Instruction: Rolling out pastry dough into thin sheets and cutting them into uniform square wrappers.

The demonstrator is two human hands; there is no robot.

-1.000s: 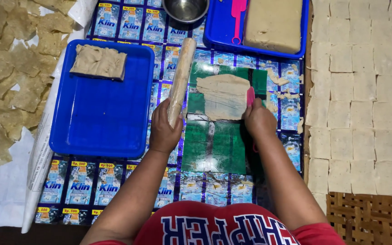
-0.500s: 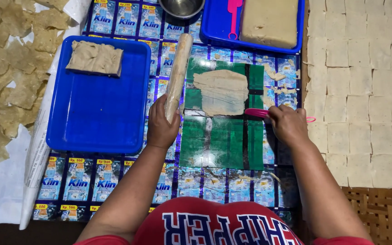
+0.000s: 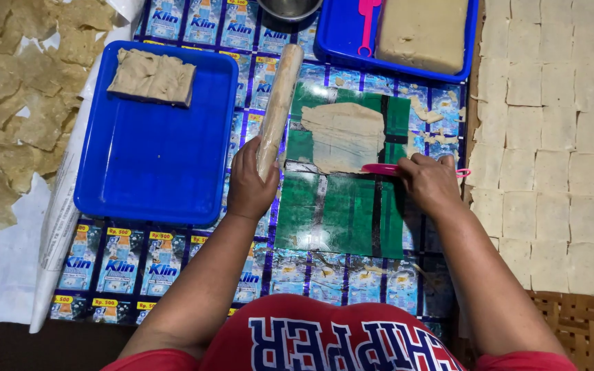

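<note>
My left hand (image 3: 249, 185) gripped one dough-coated rolling pin (image 3: 278, 106), its long axis running away from me, tilted slightly right, just left of the flattened dough sheet (image 3: 344, 136). My right hand (image 3: 431, 182) clasped one pink scraper (image 3: 386, 168) lying crosswise at the sheet's near edge. Two blue trays (image 3: 152, 158) flanked it.
</note>
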